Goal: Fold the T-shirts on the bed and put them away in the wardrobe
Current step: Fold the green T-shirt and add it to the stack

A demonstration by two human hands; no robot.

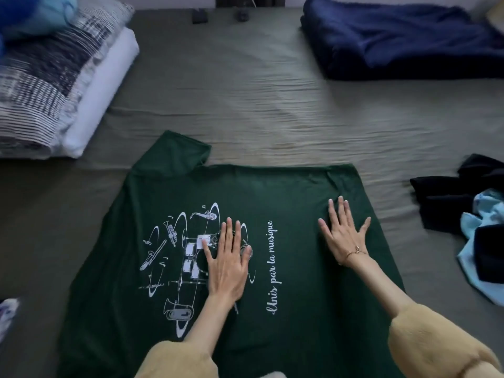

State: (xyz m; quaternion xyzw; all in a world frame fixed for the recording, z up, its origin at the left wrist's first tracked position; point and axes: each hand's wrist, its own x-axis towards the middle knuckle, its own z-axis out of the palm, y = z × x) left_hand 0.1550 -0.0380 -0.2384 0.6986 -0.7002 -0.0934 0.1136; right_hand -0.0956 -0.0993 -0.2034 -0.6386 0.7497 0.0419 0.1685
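1. Nearest the camera, left hand (pixel 227 264) and right hand (pixel 344 233) press flat, fingers straight and spread, on the green T-shirt (pixel 294 203) lying on the bed (pixel 245 105); uneven pressure could drag in creases.
2. Beyond, its sleeve (pixel 174 151) sticks out; folding crooked is likely.

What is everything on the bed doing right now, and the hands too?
green T-shirt: spread flat, print up, unfolded
left hand: open, flat on the print
right hand: open, flat on the T-shirt
blue blanket: bunched up
pile of clothes: crumpled, unfolded
striped bedding: folded, stacked
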